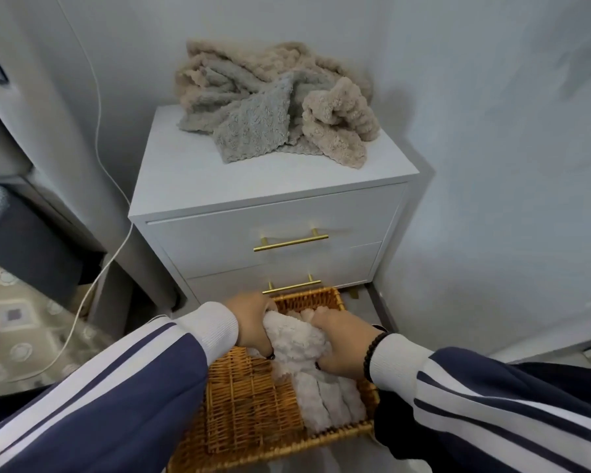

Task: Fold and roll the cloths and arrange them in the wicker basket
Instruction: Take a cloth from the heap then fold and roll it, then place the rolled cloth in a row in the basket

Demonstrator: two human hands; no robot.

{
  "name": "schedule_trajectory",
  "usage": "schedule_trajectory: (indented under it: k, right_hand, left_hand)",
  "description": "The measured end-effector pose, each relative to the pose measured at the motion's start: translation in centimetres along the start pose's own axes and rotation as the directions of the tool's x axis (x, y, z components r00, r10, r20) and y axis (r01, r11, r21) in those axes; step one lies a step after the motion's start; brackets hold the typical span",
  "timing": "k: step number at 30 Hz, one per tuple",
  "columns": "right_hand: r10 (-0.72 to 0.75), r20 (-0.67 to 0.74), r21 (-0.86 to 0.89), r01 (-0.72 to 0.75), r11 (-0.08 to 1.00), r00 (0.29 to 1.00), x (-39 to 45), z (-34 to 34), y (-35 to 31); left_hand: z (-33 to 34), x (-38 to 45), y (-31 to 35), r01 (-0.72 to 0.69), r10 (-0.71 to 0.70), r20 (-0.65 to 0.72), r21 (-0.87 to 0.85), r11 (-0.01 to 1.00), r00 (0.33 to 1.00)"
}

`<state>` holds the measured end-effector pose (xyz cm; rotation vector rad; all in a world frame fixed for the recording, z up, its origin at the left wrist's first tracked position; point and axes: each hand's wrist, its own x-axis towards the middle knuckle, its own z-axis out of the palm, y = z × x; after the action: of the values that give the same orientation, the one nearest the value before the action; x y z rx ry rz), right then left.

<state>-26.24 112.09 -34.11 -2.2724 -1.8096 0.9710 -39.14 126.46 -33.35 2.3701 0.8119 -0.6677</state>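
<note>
Down low, both hands curled around one pale rolled cloth (296, 339), left hand (253, 324) and right hand (343, 343) pinching opposite ends, just above the wicker basket (239, 397). Roll's long axis crosswise between them, rolls already laid below right; unfolded pile (273, 104) well apart.

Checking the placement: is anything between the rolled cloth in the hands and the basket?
Nothing visible. Both hands, left and right, grip the cloth right over the wicker basket, beside rolls already inside.

Navy sleeves (116, 397) with white stripes, white ribbed cuffs (215, 331), seemingly beaded black bracelet (372, 353) at right wrist
</note>
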Motion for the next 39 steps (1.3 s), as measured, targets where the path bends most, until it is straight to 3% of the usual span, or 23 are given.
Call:
schedule_trajectory:
  k: [4,11,16,19,26,33,36,39]
  right_hand:
    - [0.108,-0.021,0.010,-0.108,0.994,0.994,0.9,4.2,-0.1]
    - [0.269,0.137,0.053,-0.278,0.959,0.953,2.9,11.8,-0.9]
    - [0.362,0.152,0.204,-0.388,0.899,0.920,4.6,15.6,-2.3]
    - [0.398,0.202,0.206,-0.436,0.876,0.895,5.4,16.5,-2.4]
    - [0.364,0.302,0.209,-0.434,0.876,0.881,7.2,18.1,-1.6]
    - [0.488,0.353,0.224,-0.578,0.784,0.799,8.0,20.3,0.0]
    - [0.500,0.340,0.215,-0.583,0.784,0.797,8.4,20.7,1.0]
    - [0.510,0.337,0.202,-0.590,0.782,0.791,8.6,20.9,1.8]
  left_hand:
    - [2.9,2.1,-2.5,0.048,-0.051,-0.051,-0.060,0.997,0.997]
    - [9.5,4.4,-6.8,0.102,-0.112,-0.054,-0.162,0.981,0.992]
    - [12.1,6.7,-8.1,0.116,-0.126,-0.067,-0.139,0.983,0.990]
    - [13.8,7.9,-8.4,0.144,-0.158,-0.069,-0.175,0.974,0.985]
    - [18.7,9.4,-9.5,0.241,-0.247,0.025,-0.336,0.910,0.969]
    - [21.1,10.4,-8.7,0.337,-0.285,0.189,-0.374,0.864,0.940]
    - [22.3,10.9,-7.7,0.444,-0.395,0.205,-0.466,0.765,0.896]
    - [22.7,11.3,-7.2,0.444,-0.569,0.116,-0.756,0.481,0.814]
